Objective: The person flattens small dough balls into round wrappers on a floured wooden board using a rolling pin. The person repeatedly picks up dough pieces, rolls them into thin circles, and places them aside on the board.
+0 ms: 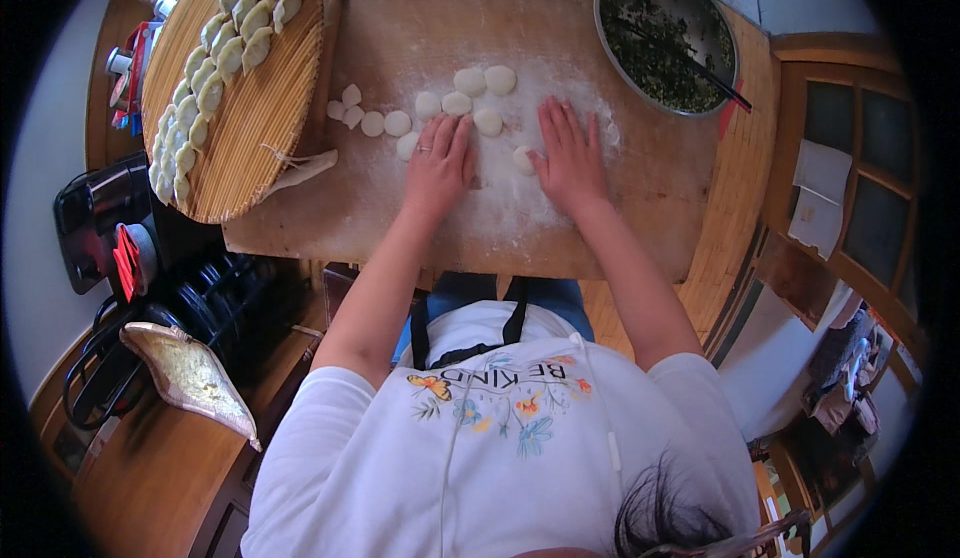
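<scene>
My left hand (pixel 440 159) lies palm down on the floured wooden board (pixel 645 205), fingertips at the edge of a flattened dough round (pixel 456 103); whether something is under the palm is hidden. Palm down at the right rests my right hand (pixel 571 154), fingers slightly spread, its thumb touching a small dough piece (pixel 524 160). Several more dough rounds (pixel 499 80) lie on the flour around and between the hands, and others (pixel 372 124) reach toward the left. White flour (pixel 510 213) covers the board's middle.
A round woven tray (pixel 262 130) with rows of dumplings (pixel 210 96) overlaps the board's left side. At the back right stands a metal bowl (pixel 731 47) of chopped green filling (pixel 652 55) with dark chopsticks (pixel 712 81). A cloth (pixel 304 170) lies beside the tray.
</scene>
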Demonstrator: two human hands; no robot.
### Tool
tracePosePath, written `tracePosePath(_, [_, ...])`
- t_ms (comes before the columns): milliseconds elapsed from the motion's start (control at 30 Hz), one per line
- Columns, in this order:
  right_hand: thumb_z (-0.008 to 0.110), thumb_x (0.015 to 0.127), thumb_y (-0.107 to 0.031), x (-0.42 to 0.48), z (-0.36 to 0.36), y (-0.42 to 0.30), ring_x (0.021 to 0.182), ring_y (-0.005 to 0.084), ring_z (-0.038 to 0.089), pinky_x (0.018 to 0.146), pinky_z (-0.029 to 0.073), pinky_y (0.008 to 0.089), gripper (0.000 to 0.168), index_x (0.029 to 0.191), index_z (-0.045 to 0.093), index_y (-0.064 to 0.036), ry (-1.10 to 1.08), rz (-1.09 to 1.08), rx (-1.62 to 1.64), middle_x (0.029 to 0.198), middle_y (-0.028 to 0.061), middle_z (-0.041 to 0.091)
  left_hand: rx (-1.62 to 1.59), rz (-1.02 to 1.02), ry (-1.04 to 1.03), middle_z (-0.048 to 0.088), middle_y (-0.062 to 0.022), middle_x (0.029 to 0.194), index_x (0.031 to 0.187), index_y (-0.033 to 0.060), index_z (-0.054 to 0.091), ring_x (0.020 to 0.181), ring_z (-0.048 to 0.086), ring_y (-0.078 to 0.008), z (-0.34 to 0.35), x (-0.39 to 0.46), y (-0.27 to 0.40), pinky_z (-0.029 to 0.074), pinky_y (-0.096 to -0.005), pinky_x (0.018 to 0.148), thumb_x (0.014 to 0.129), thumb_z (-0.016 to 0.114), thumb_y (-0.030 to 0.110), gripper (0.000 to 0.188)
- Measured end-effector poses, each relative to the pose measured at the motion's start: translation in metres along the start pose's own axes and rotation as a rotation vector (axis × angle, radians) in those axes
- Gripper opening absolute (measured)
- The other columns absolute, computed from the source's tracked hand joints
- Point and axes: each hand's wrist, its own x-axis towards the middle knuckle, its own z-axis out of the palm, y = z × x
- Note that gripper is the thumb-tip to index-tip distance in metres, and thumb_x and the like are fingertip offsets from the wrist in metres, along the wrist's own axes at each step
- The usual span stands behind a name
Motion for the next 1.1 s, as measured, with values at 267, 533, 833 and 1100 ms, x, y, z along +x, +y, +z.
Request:
tracePosePath(267, [0.052,0.091,-0.044,0.001,0.002,-0.002,0.144,0.0247,0.023,0.116,0.011,0.0552,0.065,0.146,0.036,-0.013,0.015,-0.025,-0.013,0.156,0.0079,0.026,0.048,0.019,-0.134,0.038,-0.0123,0.143,0.141,0.0117,0.043,0.137,0.033,-0.0304,0.002,-0.007,-0.003,0.023,-0.0489,0.115,0.091,0.055,0.034,0.056])
tracePosePath(533, [0.053,0.09,-0.043,-0.001,0.003,0.0,0.144,0.0256,0.023,0.116,0.012,0.0556,0.063,0.145,0.039,-0.015,0.052,-0.017,-0.031,0.155,0.0078,0.027,0.114,-0.008,-0.168,0.034,-0.0091,0.15,0.143,0.0156,0.042,0.141,0.028,-0.0274,-0.001,-0.005,0.001,0.017,-0.0482,0.117,0.093,0.05,0.037,0.055])
tracePosePath(833, [0.055,0.09,-0.027,0.023,0.005,-0.06,0.136,0.0291,0.036,0.114,0.023,0.0521,0.051,0.137,0.047,-0.01,0.241,-0.122,0.357,0.148,0.0116,0.038,0.224,-0.1,-0.119,0.042,-0.0144,0.141,0.137,0.015,0.048,0.135,0.035,-0.0345,-0.042,-0.025,-0.058,0.024,-0.0516,0.114,0.091,0.056,0.035,0.051])
tracePosePath(1100, [0.054,0.092,-0.038,0.197,-0.002,0.022,0.137,0.0251,0.036,0.114,0.028,0.047,0.047,0.134,0.051,-0.015,0.406,-0.381,-0.006,0.148,0.0065,0.04,-0.153,0.149,-0.172,0.047,-0.0139,0.136,0.131,0.0144,0.053,0.13,0.042,-0.0323,-0.002,0.007,0.051,0.03,-0.0482,0.112,0.084,0.065,0.03,0.051])
